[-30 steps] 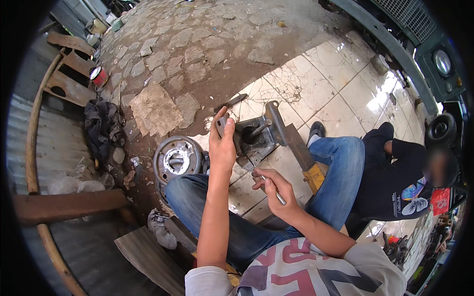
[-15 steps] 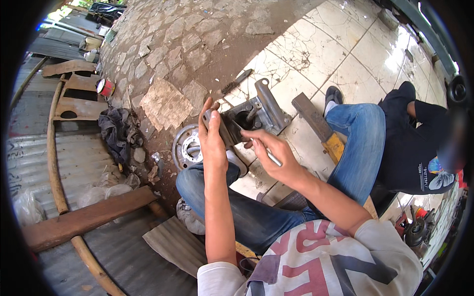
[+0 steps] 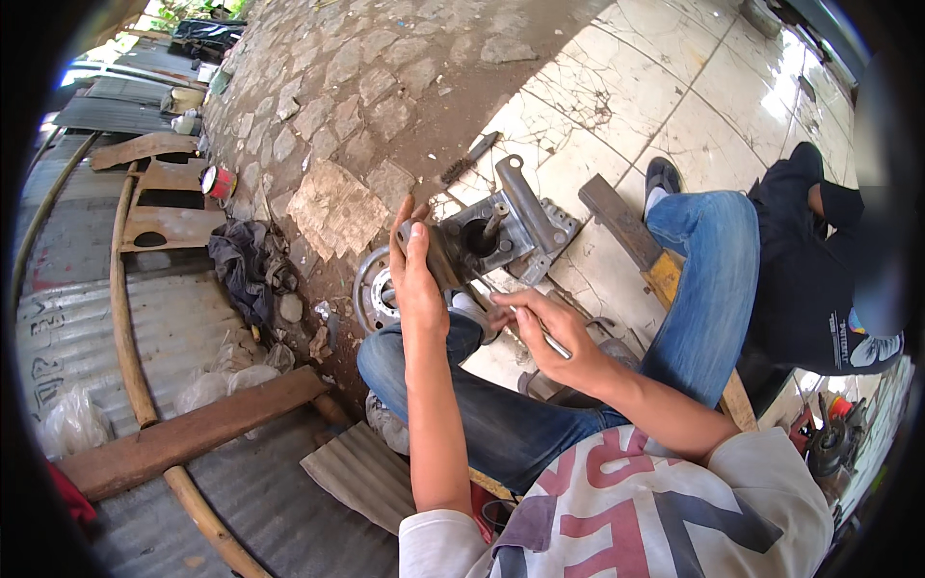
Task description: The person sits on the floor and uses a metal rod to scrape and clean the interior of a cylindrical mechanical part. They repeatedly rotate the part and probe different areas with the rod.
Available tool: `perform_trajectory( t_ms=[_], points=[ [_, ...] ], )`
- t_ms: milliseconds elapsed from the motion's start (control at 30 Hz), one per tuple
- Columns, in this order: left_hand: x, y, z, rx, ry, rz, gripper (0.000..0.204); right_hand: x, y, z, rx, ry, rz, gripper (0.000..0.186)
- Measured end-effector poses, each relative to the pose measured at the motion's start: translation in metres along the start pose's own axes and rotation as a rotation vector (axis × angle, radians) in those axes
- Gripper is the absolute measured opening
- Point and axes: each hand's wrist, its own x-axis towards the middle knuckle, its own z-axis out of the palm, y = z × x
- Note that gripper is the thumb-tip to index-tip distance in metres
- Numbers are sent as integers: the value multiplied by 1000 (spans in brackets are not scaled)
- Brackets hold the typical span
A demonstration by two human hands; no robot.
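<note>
My left hand (image 3: 420, 289) is closed on the left side of a grey metal machine part (image 3: 515, 231), thumb up and fingers mostly hidden behind it. The part has a round dark opening, a short upright shaft and a tube-like bar with holed ends. My right hand (image 3: 557, 332) pinches a thin silvery rod-shaped tool (image 3: 556, 345), its rear end sticking out below my fingers. The tool points toward the lower edge of the part; its tip is hard to make out, so I cannot tell whether it touches.
A round metal wheel hub (image 3: 371, 289) lies beyond my left knee. A wire brush (image 3: 469, 159) rests on the tiles. A steel bar with a yellow section (image 3: 626, 226) runs beside my right leg. Another person (image 3: 819, 260) is at the right. Corrugated sheets (image 3: 145, 337) and a plank (image 3: 193, 433) lie left.
My right hand has drawn the tool down toward me, away from the opening in the metal part. My left hand keeps its grip. The whole view has shifted slightly.
</note>
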Motion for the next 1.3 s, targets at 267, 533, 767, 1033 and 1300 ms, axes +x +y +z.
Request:
perform_trajectory(
  t_ms=[267,533,767,1033,1300],
  points=[
    [-3,3,3,-19,-18,3,54,4,-29,-7,-106,-68,99,26],
    [-6,1,1,-14,12,-11,55,12,-25,-5,-193,-69,91,27],
    [-17,-2,9,11,-1,5,56,35,-30,-4,-174,-47,78,26],
    [-18,-5,10,2,-7,39,56,31,-22,-2,-224,-19,-14,24],
    [-7,-5,8,18,40,32,53,8,-30,-3,-284,-70,-25,27]
  ],
)
